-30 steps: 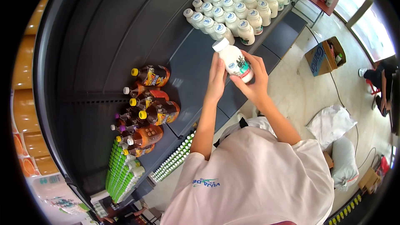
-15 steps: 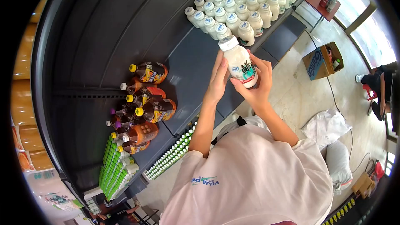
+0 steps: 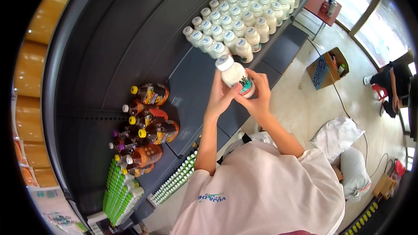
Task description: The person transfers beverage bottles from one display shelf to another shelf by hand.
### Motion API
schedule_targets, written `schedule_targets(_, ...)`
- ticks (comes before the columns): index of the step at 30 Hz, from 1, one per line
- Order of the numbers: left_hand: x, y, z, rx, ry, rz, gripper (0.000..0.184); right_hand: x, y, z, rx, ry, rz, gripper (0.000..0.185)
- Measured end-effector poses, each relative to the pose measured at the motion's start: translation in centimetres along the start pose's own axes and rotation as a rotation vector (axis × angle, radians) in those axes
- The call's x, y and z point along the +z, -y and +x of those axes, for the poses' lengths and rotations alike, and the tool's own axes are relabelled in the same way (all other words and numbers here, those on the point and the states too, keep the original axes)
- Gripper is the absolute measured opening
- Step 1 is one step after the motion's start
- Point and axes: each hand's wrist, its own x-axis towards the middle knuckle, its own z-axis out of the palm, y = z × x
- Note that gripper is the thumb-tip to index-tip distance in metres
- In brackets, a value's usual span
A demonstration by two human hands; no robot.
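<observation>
You had a white bottle (image 3: 233, 73) in both hands, in what looked like a holding or inspecting step, with its printed side toward you. Your left hand (image 3: 217, 99) gripped its left side, thumb across the front; your right hand (image 3: 261, 99) gripped the lower right side, some fingers hidden behind. The bottle lay between your palms, tilted, its white cap (image 3: 224, 62) pointing up and left, clear of your fingers. It was just in front of the rows of white bottles (image 3: 244, 50) on the grey shelf (image 3: 191, 75). Shifting it would have called for a steady grip and care around those rows.
</observation>
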Motion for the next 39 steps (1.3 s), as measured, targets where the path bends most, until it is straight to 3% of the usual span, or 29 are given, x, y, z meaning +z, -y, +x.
schedule_targets(2,-1.7,2.6,-0.1,-0.065,-0.133,0.109,0.076,0.4,-2.4,-0.6,0.146,0.055,0.183,0.069)
schedule_targets(4,-2.5,5.0,0.1,0.002,-0.203,0.291,0.069,0.7,-5.5,-1.0,0.255,0.098,0.220,0.074)
schedule_targets(6,-1.6,5.6,0.4,0.080,-0.316,0.609,0.069,0.7,-6.4,-0.5,0.185,0.103,0.034,0.073)
schedule_targets(10,-2.6,9.1,1.5,0.172,-0.402,0.747,0.073,0.7,-8.0,0.0,0.174,0.162,-0.133,0.059)
schedule_targets(18,-1.6,11.4,2.2,0.185,-0.525,1.063,0.072,0.6,-10.4,0.7,0.252,0.197,-0.140,0.054)
schedule_targets(19,-1.5,11.5,2.2,0.228,-0.529,1.273,0.073,0.9,-10.9,0.6,0.186,0.158,-0.184,0.056)
schedule_targets(20,-1.5,11.5,2.3,0.219,-0.507,1.289,0.073,0.9,-11.0,0.5,0.204,0.143,-0.172,0.056)
schedule_targets(22,-1.4,11.5,2.8,0.050,-0.509,1.013,0.075,1.1,-11.2,0.9,0.203,0.140,-0.217,0.050)
schedule_targets(24,-2.8,12.2,3.0,0.070,-0.474,1.024,0.079,1.0,-11.2,1.2,0.253,0.147,-0.209,0.048)
schedule_targets(26,-3.4,12.1,2.6,0.056,-0.449,0.838,0.079,1.3,-11.0,0.8,0.299,0.162,-0.203,0.046)
schedule_targets(31,-3.4,11.1,1.5,-0.061,-0.435,0.740,0.082,2.0,-10.2,-0.6,0.320,0.019,-0.133,0.049)
schedule_targets(34,-3.4,11.8,0.7,0.098,-0.501,0.770,0.082,0.6,-8.7,-3.2,0.349,-0.022,-0.132,0.049)
schedule_targets(36,-1.9,10.9,-0.3,0.176,-0.566,0.748,0.073,-1.2,-8.5,-6.7,0.330,-0.039,-0.230,0.036)
schedule_targets(38,-0.4,10.7,-1.8,0.298,-0.528,0.709,0.060,-3.6,-11.3,-12.4,0.228,-0.036,-0.488,0.028)
schedule_targets(39,-0.3,12.2,-2.6,0.381,-0.501,0.677,0.045,-5.7,-11.2,-15.4,0.317,0.033,-0.588,0.031)
